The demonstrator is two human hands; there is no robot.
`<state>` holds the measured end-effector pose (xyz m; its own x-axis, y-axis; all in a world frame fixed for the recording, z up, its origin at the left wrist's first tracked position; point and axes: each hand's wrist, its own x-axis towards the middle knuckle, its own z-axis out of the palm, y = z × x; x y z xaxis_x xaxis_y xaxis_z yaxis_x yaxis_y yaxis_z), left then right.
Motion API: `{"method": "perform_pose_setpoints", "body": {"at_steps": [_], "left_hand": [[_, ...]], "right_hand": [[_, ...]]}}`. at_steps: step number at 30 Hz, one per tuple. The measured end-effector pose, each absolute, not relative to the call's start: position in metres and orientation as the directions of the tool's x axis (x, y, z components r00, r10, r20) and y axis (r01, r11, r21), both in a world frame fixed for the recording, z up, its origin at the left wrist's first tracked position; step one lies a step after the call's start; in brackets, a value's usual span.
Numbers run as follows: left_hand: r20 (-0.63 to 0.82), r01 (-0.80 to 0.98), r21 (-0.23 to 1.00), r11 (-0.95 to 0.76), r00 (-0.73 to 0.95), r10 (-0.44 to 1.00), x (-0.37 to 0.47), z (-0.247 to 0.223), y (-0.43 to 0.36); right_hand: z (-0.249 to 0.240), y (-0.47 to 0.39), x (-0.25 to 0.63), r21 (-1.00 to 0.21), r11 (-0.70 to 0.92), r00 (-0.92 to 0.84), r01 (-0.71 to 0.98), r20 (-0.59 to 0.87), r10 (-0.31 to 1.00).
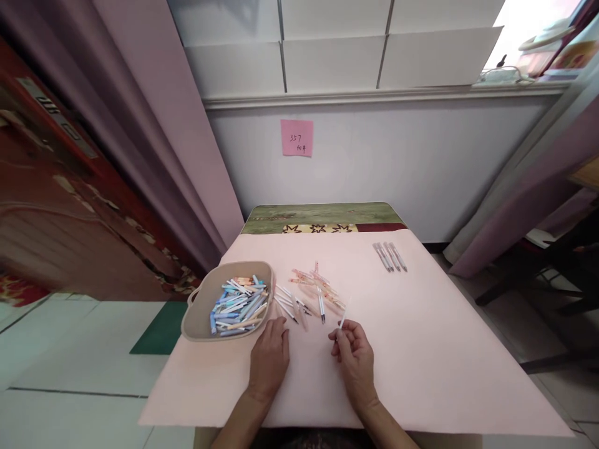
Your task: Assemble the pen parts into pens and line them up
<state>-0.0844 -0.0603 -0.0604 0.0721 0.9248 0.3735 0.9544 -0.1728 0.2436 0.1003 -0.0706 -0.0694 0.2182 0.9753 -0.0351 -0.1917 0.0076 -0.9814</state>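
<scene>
My right hand (354, 357) pinches a thin white pen refill (344, 317) between thumb and fingers, its far end pointing up and away. My left hand (270, 360) rests palm down on the pink table cover, beside the basket's near right corner; nothing shows in it, and its fingertips are partly hidden. Ahead of both hands lies a loose heap of clear pinkish pen barrels (317, 282). White refills with dark tips (286, 304) are spread at the heap's left, and a pair of white refills (321, 305) lies in front of it.
A beige basket (199, 315) of mixed pen parts (238, 304) stands at the left. Several pens (390, 256) lie side by side at the far right of the pink-covered table (444, 349). Behind the table, a wall carries a pink note (297, 138). Curtains hang on both sides.
</scene>
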Motion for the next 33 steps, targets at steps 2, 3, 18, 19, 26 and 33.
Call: {"method": "perform_pose_setpoints", "body": {"at_steps": [2, 3, 18, 19, 26, 33], "left_hand": [[0.343, 0.979, 0.172, -0.110, 0.045, 0.938, -0.081, -0.057, -0.055], [0.315, 0.988, 0.134, -0.076, 0.030, 0.949, -0.078, -0.054, -0.053], [0.169, 0.978, -0.073, -0.195, 0.205, 0.964, -0.071, -0.039, -0.036], [0.154, 0.971, -0.085, -0.223, 0.234, 0.960, -0.070, -0.038, -0.035], [0.108, 0.909, -0.116, -0.400, 0.412, 0.905, -0.071, -0.031, -0.025], [0.118, 0.836, -0.134, -0.533, 0.547, 0.829, -0.086, -0.030, -0.016]], "right_hand": [[-0.069, -0.071, 0.100, -0.982, 0.007, 0.208, -0.191, -0.034, 0.978], [-0.069, -0.071, 0.100, -0.981, 0.006, 0.206, -0.192, -0.034, 0.978], [-0.071, -0.071, 0.100, -0.981, 0.011, 0.198, -0.195, -0.028, 0.980], [-0.071, -0.072, 0.100, -0.980, 0.008, 0.196, -0.197, -0.031, 0.980], [-0.073, -0.071, 0.099, -0.975, 0.001, 0.190, -0.222, -0.042, 0.981], [-0.076, -0.071, 0.097, -0.973, 0.009, 0.196, -0.230, -0.037, 0.980]]}}
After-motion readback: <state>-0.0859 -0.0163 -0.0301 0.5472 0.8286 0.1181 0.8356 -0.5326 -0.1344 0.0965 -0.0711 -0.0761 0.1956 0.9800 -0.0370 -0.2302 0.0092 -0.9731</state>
